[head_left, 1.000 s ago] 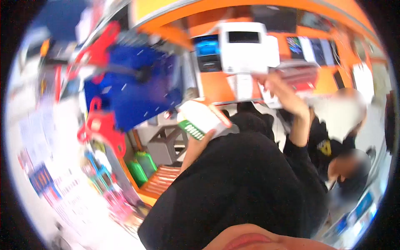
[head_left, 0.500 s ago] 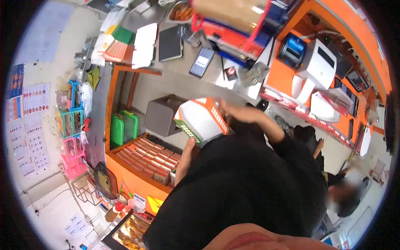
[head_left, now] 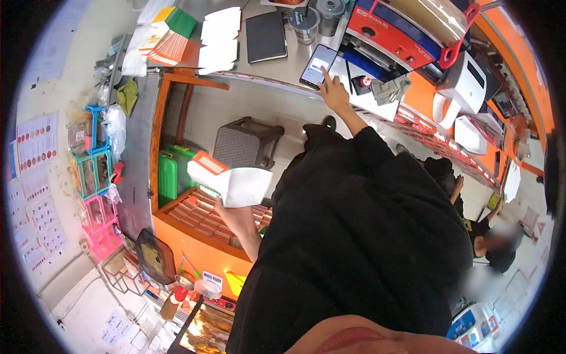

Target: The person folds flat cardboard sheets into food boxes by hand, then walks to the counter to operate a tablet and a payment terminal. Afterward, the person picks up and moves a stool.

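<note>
My left hand (head_left: 236, 221) holds a white, orange and green paper box (head_left: 233, 182) from below, its white side turned toward the right. The fingers are partly hidden behind the box. My right hand (head_left: 334, 93) reaches to a phone (head_left: 319, 66) lying on the metal counter, with a fingertip on or just over its lit screen and the fingers apart. Nothing is held in this hand. A black notebook (head_left: 266, 36) and lidded plastic cups (head_left: 305, 25) are near the phone.
A grey stool (head_left: 244, 141) stands below the counter. Rows of folded boxes (head_left: 197, 218) fill an orange-framed case at the left. A red machine (head_left: 389, 36), a grey cloth (head_left: 391, 90) and a white printer (head_left: 464, 82) are at the right. Another person (head_left: 492, 242) is at the far right.
My right hand has left the box and moved up to the phone. The box has shifted left in my left hand and turned. The view has swung toward the left counter.
</note>
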`<state>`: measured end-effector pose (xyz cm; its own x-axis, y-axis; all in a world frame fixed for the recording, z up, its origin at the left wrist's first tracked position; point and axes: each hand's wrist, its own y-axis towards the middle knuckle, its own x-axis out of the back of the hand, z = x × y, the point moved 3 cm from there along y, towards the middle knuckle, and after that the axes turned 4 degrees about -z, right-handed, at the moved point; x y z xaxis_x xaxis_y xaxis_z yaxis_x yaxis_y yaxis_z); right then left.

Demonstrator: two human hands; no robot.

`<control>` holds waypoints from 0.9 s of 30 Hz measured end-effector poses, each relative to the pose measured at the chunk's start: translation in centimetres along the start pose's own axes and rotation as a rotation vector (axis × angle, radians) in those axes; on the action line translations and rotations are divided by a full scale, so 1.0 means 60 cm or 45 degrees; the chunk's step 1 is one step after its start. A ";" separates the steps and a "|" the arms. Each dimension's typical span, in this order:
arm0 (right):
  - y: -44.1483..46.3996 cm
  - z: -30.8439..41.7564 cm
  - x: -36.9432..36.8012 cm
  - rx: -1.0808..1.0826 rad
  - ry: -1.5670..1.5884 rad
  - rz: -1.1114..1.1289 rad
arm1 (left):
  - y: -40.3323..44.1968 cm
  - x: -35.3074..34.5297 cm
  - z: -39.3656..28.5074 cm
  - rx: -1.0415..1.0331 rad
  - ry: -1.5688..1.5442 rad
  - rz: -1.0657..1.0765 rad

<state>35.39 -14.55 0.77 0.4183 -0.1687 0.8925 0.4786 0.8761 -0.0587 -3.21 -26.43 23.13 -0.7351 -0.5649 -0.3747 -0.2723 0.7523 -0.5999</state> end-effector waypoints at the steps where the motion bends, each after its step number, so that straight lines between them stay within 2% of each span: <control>1: 0.003 -0.004 0.001 0.016 0.007 0.009 | 0.023 -0.006 -0.018 -0.003 -0.089 -0.009; 3: 0.003 -0.008 0.003 0.055 0.029 0.003 | 0.094 0.006 -0.044 -0.050 -0.206 0.073; 6: 0.009 -0.013 -0.007 0.076 -0.011 0.058 | 0.166 -0.036 -0.089 -0.104 -0.248 0.184; 8: 0.015 -0.010 0.006 0.025 0.096 0.059 | 0.206 -0.072 -0.124 -0.111 -0.279 0.203; 11: 0.022 -0.016 0.023 -0.093 0.256 0.142 | 0.261 -0.123 -0.170 -0.286 -0.209 0.058; 15: 0.040 -0.026 0.032 -0.036 0.273 0.286 | 0.365 -0.163 -0.237 -0.496 -0.187 0.235; 16: 0.049 -0.034 0.023 0.013 0.327 0.234 | 0.381 -0.188 -0.248 -0.551 -0.216 0.273; 18: 0.062 -0.057 -0.002 -0.081 0.424 0.297 | 0.418 -0.244 -0.288 -0.688 -0.250 0.333; 20: 0.065 -0.048 0.013 -0.014 0.466 0.175 | 0.460 -0.312 -0.329 -0.744 -0.366 0.302; 22: 0.072 -0.042 0.025 -0.149 0.603 0.208 | 0.516 -0.390 -0.371 -0.870 -0.202 0.335; 24: 0.074 -0.050 0.015 -0.210 0.622 0.174 | 0.587 -0.485 -0.416 -0.926 -0.099 0.620; 27: 0.085 -0.003 0.048 -0.215 0.597 0.027 | 0.754 -0.606 -0.480 -0.779 -0.036 0.917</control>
<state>39.19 -10.68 2.97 0.7128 -0.3709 0.5952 0.5685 0.8025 -0.1808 -6.67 37.91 30.00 -0.8402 0.1033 -0.5323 -0.0425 0.9661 0.2545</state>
